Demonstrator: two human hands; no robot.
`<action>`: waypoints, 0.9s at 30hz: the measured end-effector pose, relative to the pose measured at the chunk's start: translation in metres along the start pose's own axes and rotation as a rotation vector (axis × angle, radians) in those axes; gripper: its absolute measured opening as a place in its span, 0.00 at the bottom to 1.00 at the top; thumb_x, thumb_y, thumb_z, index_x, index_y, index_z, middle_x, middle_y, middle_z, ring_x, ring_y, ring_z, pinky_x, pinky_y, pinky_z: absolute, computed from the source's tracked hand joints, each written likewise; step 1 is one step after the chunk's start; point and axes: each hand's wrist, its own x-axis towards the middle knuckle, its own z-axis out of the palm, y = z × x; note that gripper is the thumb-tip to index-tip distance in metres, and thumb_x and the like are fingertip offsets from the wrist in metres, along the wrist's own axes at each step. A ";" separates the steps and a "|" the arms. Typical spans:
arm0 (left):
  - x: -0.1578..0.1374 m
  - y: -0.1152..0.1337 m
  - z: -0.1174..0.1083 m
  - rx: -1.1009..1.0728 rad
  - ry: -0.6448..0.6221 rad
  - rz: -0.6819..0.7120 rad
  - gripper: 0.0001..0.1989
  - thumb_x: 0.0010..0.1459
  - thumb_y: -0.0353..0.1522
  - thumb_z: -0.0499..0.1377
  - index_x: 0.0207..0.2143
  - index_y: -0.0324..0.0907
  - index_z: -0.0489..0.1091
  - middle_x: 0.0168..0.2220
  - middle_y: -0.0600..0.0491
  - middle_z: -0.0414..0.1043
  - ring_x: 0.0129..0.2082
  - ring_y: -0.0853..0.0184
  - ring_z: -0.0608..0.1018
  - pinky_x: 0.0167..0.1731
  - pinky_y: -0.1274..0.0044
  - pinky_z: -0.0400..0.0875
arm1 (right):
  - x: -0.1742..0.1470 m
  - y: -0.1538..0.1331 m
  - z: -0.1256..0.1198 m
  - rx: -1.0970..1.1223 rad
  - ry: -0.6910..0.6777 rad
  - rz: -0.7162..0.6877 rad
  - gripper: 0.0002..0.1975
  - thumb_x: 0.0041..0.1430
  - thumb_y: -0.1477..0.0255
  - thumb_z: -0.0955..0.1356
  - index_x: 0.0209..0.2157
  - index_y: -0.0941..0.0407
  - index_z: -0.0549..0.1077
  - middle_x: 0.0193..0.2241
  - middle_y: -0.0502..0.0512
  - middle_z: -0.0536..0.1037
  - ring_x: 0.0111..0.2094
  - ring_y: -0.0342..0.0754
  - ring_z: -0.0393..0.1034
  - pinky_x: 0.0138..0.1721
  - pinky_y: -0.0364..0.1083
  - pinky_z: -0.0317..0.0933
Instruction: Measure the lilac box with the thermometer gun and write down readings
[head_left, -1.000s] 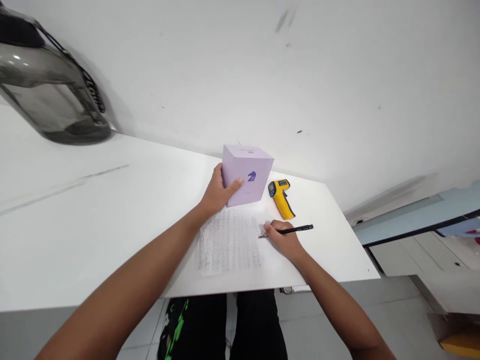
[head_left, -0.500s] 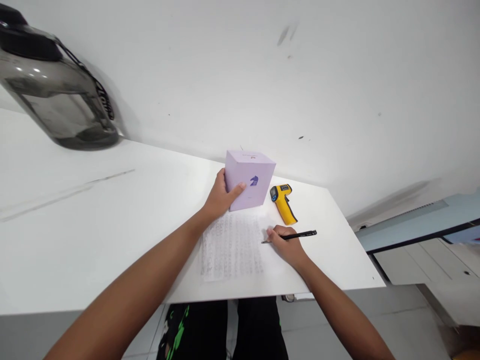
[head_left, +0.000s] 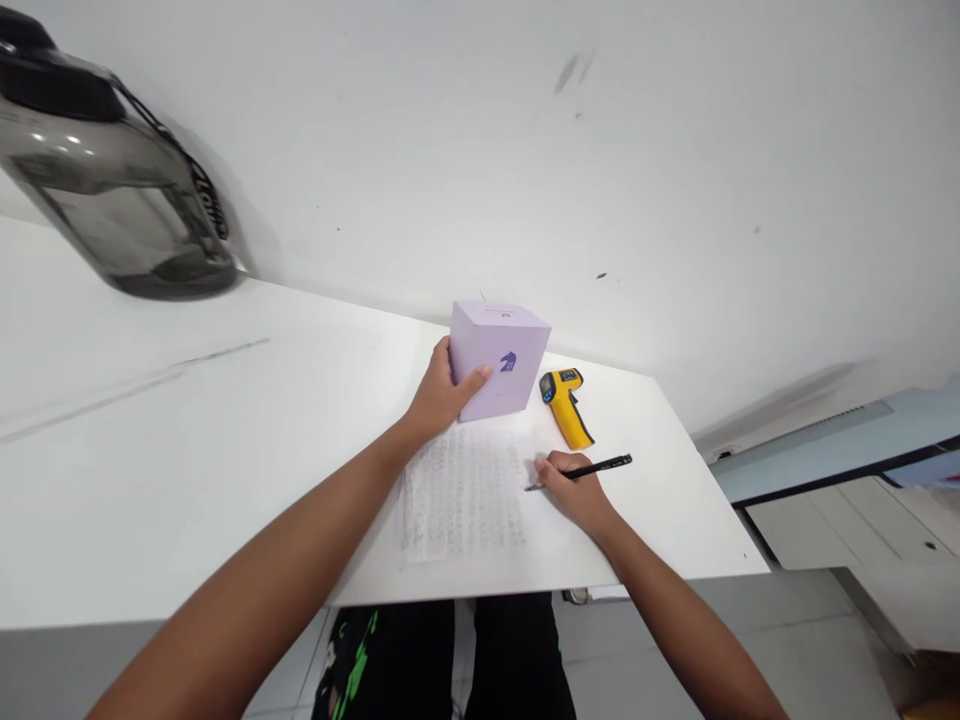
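Note:
My left hand (head_left: pixel 446 392) grips the left side of a light purple box (head_left: pixel 517 385) with a dark horse-head logo; the thumb lies across its front and the other fingers are hidden behind. In my right hand (head_left: pixel 574 490) is a black pencil (head_left: pixel 600 467), its tip pointing left and down at the right edge of the writing. Below the box, rows of grey handwriting cover a white sheet (head_left: pixel 461 500), whose right border blends into the tabletop. A yellow and black infrared thermometer (head_left: pixel 570 410) lies just right of the box, beyond my right hand.
A large grey see-through bottle (head_left: pixel 127 200) with a black lid stands at the far left by the white wall (head_left: pixel 450 150). The white table (head_left: pixel 225 480) ends at a front edge above my legs. Right of the table is a pale blue panel (head_left: pixel 825 450).
The pencil has tilted slightly and its tip has shifted a little down and right. My left hand and the box stay in place.

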 end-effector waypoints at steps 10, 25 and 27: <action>0.005 -0.006 -0.002 -0.019 0.022 -0.003 0.50 0.57 0.60 0.75 0.71 0.48 0.62 0.73 0.34 0.72 0.74 0.37 0.76 0.76 0.42 0.70 | -0.001 0.005 0.008 -0.045 0.234 -0.089 0.28 0.72 0.42 0.71 0.29 0.50 0.79 0.22 0.51 0.76 0.27 0.51 0.72 0.33 0.49 0.69; 0.005 0.003 0.005 0.055 0.029 0.054 0.40 0.65 0.62 0.66 0.65 0.45 0.65 0.69 0.33 0.75 0.70 0.39 0.78 0.72 0.46 0.71 | 0.020 -0.026 0.034 -1.070 -0.019 -0.212 0.29 0.72 0.80 0.68 0.71 0.56 0.82 0.57 0.67 0.88 0.44 0.56 0.87 0.38 0.47 0.74; 0.006 0.002 0.006 0.063 0.039 0.061 0.38 0.66 0.60 0.66 0.64 0.45 0.66 0.68 0.34 0.75 0.69 0.40 0.79 0.71 0.46 0.72 | 0.024 -0.037 0.038 -1.090 -0.034 -0.124 0.28 0.77 0.77 0.65 0.73 0.56 0.80 0.60 0.67 0.87 0.48 0.57 0.87 0.40 0.47 0.75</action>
